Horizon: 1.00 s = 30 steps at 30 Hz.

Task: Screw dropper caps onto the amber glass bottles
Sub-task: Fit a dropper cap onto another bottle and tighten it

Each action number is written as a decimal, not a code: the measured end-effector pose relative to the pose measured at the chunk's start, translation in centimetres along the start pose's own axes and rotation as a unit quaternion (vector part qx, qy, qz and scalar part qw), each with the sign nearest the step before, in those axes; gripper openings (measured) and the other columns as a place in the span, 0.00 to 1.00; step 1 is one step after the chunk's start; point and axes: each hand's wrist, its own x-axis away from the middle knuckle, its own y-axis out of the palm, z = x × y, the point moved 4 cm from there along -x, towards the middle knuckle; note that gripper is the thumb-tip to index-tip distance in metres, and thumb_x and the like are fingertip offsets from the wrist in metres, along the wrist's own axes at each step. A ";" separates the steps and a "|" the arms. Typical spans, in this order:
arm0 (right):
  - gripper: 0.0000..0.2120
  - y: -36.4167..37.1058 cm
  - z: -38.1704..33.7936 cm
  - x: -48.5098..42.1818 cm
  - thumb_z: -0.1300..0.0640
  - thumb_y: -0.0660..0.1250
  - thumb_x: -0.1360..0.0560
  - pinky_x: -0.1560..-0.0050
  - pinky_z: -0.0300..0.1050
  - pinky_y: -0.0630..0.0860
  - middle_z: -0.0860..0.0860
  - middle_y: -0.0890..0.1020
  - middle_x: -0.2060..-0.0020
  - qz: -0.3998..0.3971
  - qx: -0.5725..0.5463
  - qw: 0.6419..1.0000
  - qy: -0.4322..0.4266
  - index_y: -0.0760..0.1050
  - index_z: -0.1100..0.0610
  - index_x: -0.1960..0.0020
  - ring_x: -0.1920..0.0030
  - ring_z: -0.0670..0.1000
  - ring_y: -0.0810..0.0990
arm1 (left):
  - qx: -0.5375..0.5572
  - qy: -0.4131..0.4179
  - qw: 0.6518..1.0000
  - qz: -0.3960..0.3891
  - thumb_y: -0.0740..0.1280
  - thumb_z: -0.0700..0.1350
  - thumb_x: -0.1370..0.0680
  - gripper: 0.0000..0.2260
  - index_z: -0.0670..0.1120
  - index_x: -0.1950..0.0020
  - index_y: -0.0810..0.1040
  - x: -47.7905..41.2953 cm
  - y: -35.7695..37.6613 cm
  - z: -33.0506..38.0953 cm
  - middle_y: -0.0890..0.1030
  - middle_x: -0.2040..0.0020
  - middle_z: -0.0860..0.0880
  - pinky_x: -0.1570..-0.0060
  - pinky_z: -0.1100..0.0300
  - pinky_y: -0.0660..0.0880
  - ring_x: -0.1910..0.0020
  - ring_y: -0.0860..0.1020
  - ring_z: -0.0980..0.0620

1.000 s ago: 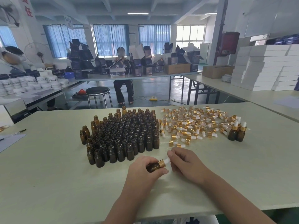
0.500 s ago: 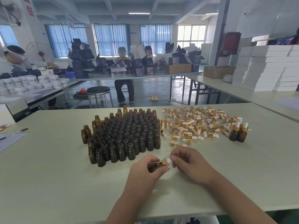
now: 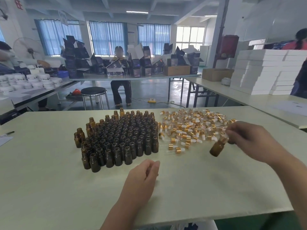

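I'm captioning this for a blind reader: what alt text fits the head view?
A right hand holds a capped amber bottle by its cap, tilted, beside a pile of gold dropper caps on a table. The left hand is open and empty near a block of uncapped bottles.

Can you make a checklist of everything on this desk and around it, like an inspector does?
Surface: pale table, smooth.
Job's things: open amber bottles standing packed together; gold caps piled loosely to their right; one capped bottle, tilted.
Clutter: pen and paper at the left edge.
Hands: right hand holds the capped bottle by its top; left hand relaxed, holds nothing.
Cables: yellow power strip with cord on the floor.
Surroundings: stool, stacked white boxes, seated person.
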 end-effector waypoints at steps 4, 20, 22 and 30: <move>0.05 -2.4 4.4 -1.9 0.60 0.65 0.23 0.63 0.44 0.67 0.49 0.81 0.63 0.004 0.100 0.993 0.065 0.76 0.52 0.55 0.63 0.44 0.75 | -0.011 0.003 1.000 -0.006 0.57 0.58 0.22 0.15 0.51 0.58 0.76 -0.1 0.0 0.0 0.81 0.62 0.50 0.62 0.59 0.71 0.63 0.75 0.56; 0.09 0.2 9.3 -4.8 0.59 0.60 0.20 0.57 0.47 0.70 0.55 0.81 0.52 -0.029 0.223 0.966 0.128 0.78 0.57 0.47 0.56 0.55 0.73 | -0.028 0.007 0.999 -0.014 0.57 0.54 0.20 0.14 0.48 0.57 0.77 0.1 0.0 0.5 0.80 0.61 0.50 0.61 0.58 0.71 0.64 0.75 0.56; 0.10 0.6 9.5 -4.9 0.59 0.59 0.20 0.58 0.47 0.70 0.55 0.81 0.52 -0.029 0.231 0.964 0.130 0.79 0.57 0.46 0.56 0.55 0.73 | -0.031 0.008 0.999 -0.015 0.58 0.54 0.20 0.14 0.48 0.57 0.77 0.1 0.0 0.6 0.80 0.61 0.49 0.59 0.55 0.72 0.63 0.75 0.55; 0.14 1.4 8.1 -4.2 0.53 0.58 0.20 0.66 0.44 0.70 0.55 0.82 0.58 0.046 0.220 0.961 0.162 0.72 0.52 0.36 0.61 0.57 0.75 | -0.009 -0.002 1.000 -0.006 0.60 0.51 0.20 0.03 0.56 0.52 0.73 0.0 0.1 0.4 0.80 0.63 0.50 0.59 0.57 0.73 0.65 0.76 0.57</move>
